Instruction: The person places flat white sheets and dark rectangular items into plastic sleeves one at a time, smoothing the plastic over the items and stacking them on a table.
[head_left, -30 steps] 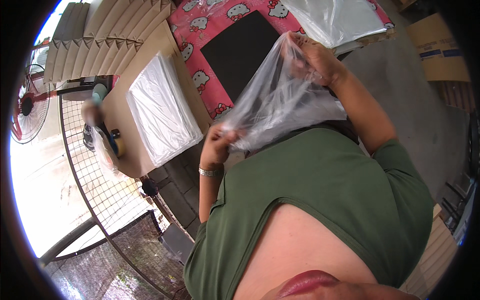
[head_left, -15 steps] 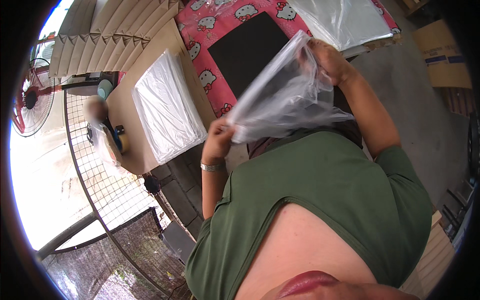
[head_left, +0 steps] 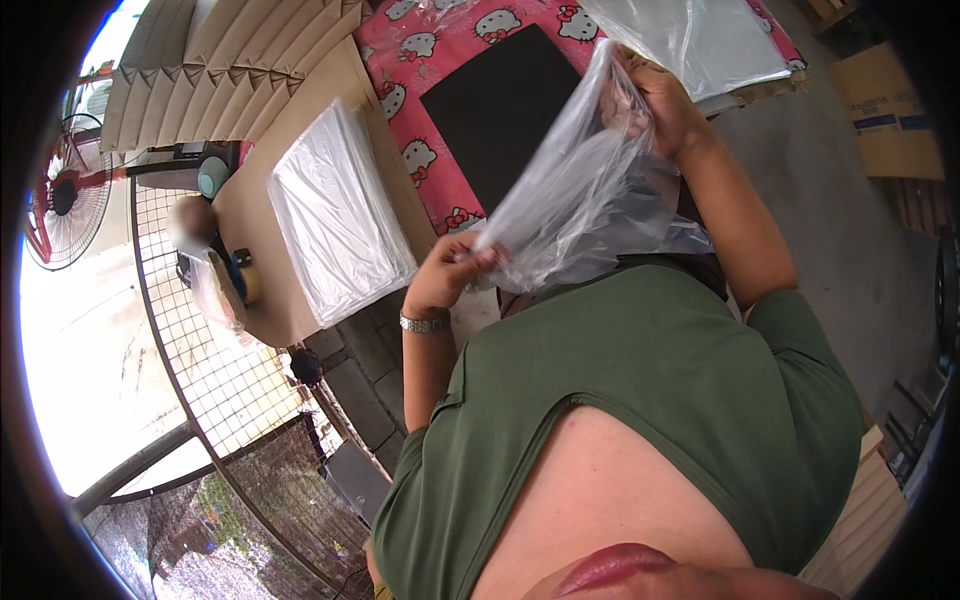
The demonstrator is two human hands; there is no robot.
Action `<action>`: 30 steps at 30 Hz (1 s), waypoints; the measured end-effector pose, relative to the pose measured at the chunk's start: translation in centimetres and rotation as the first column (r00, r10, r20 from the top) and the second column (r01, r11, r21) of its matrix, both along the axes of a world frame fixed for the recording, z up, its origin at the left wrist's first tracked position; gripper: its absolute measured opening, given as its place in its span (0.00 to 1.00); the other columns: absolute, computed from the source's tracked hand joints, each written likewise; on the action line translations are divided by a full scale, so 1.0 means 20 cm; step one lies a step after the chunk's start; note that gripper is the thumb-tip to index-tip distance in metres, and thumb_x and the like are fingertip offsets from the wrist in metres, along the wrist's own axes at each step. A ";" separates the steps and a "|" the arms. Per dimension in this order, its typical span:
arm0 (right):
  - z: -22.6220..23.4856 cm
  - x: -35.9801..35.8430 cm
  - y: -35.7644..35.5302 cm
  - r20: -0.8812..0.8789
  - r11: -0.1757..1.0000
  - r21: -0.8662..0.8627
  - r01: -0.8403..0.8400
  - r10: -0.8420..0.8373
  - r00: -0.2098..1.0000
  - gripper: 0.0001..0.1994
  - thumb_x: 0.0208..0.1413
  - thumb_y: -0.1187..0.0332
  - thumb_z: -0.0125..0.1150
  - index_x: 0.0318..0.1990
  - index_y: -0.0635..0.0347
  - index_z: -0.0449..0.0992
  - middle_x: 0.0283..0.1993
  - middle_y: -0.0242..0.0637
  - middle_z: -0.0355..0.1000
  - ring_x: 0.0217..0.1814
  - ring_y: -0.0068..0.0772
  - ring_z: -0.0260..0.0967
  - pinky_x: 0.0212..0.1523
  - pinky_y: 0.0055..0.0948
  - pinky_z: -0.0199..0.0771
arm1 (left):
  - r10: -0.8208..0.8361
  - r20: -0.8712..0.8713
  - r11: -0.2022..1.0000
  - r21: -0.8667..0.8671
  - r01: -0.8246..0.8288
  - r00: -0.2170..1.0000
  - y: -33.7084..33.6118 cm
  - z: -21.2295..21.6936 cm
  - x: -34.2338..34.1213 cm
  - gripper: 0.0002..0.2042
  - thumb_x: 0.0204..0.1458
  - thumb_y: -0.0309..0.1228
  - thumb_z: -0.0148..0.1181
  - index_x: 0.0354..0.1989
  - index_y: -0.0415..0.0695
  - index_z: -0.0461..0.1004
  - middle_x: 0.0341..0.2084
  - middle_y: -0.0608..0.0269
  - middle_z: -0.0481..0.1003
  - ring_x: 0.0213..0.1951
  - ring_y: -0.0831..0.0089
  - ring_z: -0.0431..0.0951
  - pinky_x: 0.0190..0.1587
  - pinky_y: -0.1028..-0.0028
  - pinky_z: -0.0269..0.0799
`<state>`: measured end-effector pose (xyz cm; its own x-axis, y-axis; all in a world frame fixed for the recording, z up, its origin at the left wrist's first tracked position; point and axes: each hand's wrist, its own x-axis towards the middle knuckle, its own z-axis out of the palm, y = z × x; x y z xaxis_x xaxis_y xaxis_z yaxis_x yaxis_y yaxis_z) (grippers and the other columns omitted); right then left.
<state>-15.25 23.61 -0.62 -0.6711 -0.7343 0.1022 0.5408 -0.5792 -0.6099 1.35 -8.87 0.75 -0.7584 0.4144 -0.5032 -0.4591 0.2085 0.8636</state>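
Observation:
A clear plastic bag (head_left: 575,190) is stretched between my two hands, over the near edge of the table. My left hand (head_left: 452,268) pinches its lower left corner. With bent fingers, my right hand (head_left: 655,105) grips the upper right end, part of it seen through the film. Behind the bag lies a flat black board (head_left: 500,110) on a pink patterned table cover (head_left: 420,150); the bag hides the board's right side. To the left of my left hand, a stack of clear plastic bags (head_left: 340,215) rests on brown cardboard (head_left: 250,210).
Folded brown paper pieces (head_left: 235,80) are piled at the far left. More plastic sheets (head_left: 700,45) lie at the table's far right. A red fan (head_left: 65,195) and a tape roll (head_left: 245,280) are at the left. A cardboard box (head_left: 885,110) stands at the right.
My right hand has risen slightly and drawn the bag's upper end up. My left hand has shifted a little right, still gripping its corner. The bag's film hangs in more gathered folds.

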 end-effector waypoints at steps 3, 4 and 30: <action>0.07 0.02 -0.02 -0.063 0.900 0.432 -0.052 0.088 0.994 0.15 0.59 0.55 0.46 0.34 0.57 0.70 0.28 0.30 0.66 0.27 0.16 0.63 0.25 0.18 0.64 | 0.552 0.003 0.686 0.566 -0.457 0.834 -0.09 -0.03 0.02 0.20 0.50 0.37 0.54 0.48 0.39 0.66 0.37 0.60 0.74 0.37 0.72 0.74 0.44 0.70 0.69; 0.11 0.06 -0.05 -0.026 0.808 0.589 -0.003 0.022 0.999 0.15 0.57 0.54 0.51 0.34 0.58 0.71 0.27 0.27 0.66 0.29 0.14 0.62 0.28 0.17 0.64 | 0.623 0.075 0.568 0.641 -0.516 0.779 -0.15 -0.05 0.02 0.19 0.52 0.36 0.51 0.49 0.39 0.65 0.38 0.58 0.74 0.38 0.69 0.74 0.44 0.68 0.69; -0.51 -0.67 -0.55 -0.723 0.125 0.669 0.733 -0.123 0.680 0.15 0.41 0.66 0.58 0.38 0.64 0.74 0.34 0.46 0.73 0.39 0.41 0.71 0.41 0.33 0.68 | 0.758 -0.350 0.503 -0.223 -0.835 0.551 -0.41 -0.66 -1.00 0.05 0.43 0.27 0.51 0.21 0.40 0.70 0.16 0.62 0.69 0.17 0.75 0.67 0.19 0.73 0.61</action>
<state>-28.72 12.61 -10.85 -0.9939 -0.1096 0.0117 -0.0613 0.4615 -0.8850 -18.64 -17.07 -12.38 -0.7670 -0.5749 -0.2851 -0.4207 0.1151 0.8999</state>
